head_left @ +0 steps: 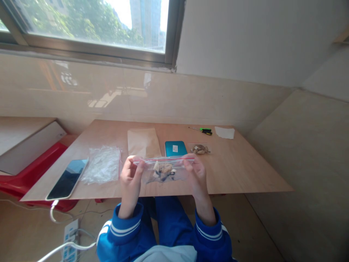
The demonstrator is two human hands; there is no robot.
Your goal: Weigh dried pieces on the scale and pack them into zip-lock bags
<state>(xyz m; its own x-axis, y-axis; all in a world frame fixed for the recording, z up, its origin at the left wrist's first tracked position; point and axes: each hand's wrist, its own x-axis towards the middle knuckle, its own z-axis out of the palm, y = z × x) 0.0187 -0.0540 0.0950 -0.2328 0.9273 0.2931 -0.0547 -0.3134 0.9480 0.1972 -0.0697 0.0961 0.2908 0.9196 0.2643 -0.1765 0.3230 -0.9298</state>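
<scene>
My left hand (131, 174) and my right hand (196, 173) pinch the two top corners of a clear zip bag (166, 174) with a red-and-blue seal, holding it just above the wooden tabletop (240, 174). Inside lie pale brown lumps (163, 168), perhaps shells, with something dark beneath them. Just beyond my right hand, a small clear bag of similar brown pieces (200, 149) lies flat. A teal box (176, 148) with a white label sits next to it. Behind my left hand is a kraft paper envelope (143, 142).
A crumpled clear plastic bag (102, 165) and a smartphone (67, 179) with a white cable lie at the left. A green-handled screwdriver (201, 130) and white paper (225, 133) lie at the far edge. A red plastic seat (32, 171) stands left; a power strip (70, 240) is on the floor.
</scene>
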